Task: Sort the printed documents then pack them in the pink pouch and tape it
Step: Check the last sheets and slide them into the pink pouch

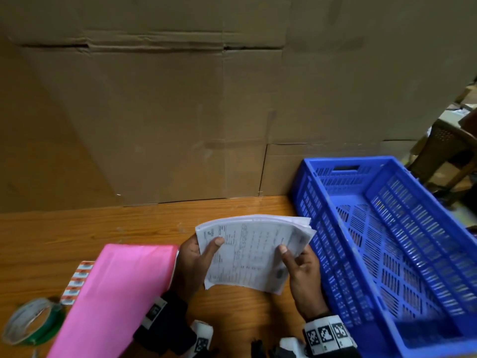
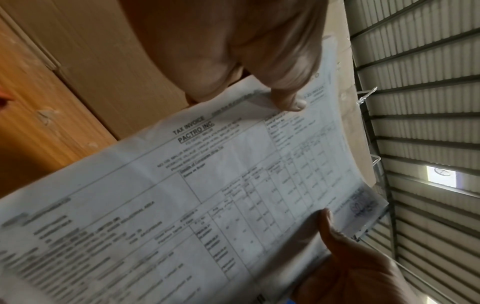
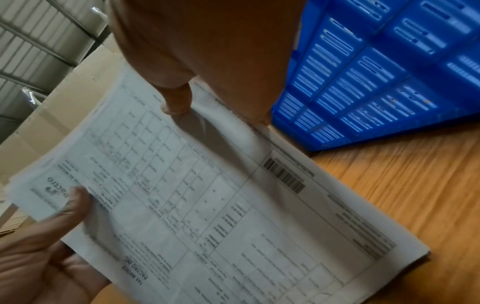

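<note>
A stack of printed documents, tax invoices with tables, is held up over the wooden table, bowed slightly. My left hand grips its left edge, thumb on the top sheet by the logo. My right hand grips the right edge, thumb on top near a stamp. The left wrist view shows the top sheet between both thumbs. The right wrist view shows the stack with a barcode. The pink pouch lies flat on the table left of my left hand. A tape roll sits at the pouch's lower left.
A blue slotted plastic crate stands on the table right of my hands, also seen in the right wrist view as the crate wall. Big cardboard boxes wall off the back. A strip of red-and-white stickers lies by the pouch.
</note>
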Available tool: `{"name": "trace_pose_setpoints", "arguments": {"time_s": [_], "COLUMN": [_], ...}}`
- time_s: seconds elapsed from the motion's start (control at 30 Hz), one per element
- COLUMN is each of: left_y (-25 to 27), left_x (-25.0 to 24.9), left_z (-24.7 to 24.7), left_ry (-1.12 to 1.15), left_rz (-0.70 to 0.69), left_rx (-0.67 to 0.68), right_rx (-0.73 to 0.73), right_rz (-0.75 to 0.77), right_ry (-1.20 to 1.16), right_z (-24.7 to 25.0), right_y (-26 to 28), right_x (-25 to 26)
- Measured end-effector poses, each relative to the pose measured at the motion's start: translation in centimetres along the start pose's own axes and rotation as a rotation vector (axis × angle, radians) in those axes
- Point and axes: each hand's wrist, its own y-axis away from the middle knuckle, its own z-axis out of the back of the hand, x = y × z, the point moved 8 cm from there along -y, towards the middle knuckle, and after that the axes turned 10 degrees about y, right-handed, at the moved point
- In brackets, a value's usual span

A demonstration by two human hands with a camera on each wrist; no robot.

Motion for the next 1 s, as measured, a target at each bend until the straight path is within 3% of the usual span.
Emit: {"name": "trace_pose_setpoints", "arguments": {"time_s": [0.17, 0.37, 0.57, 0.77, 1.0], "left_y": [0.5, 0.7, 0.8, 0.5, 0.2], "left_x": [-1.0, -2.1, -4.2, -6.5, -6.7], "left_z": [-0.5, 0.0, -1.0, -1.7, -2.2], "left_ry": [0.083, -0.008, -0.001, -0.073, -0.144], "left_rz": [-0.017, -0.136, -0.207, -0.297, -0.335], "left_rx": [-0.027, 0.006, 0.048, -0.013, -0.078], "right_rx": [0.016, -0.007, 0.030, -0.086, -0.170], "right_rz": [0.015, 0.039, 0.157, 0.311, 0.302], "right_ry": [-0.046, -0.057, -0.061, -0.023, -0.067], "right_z": [0.1, 0.7, 0.8, 1.7, 1.5], "right_y": [0.2, 1.0, 1.3, 1.2, 0.6], "right_x": [0.6, 0.4, 3.8, 7.8, 8.5]}}
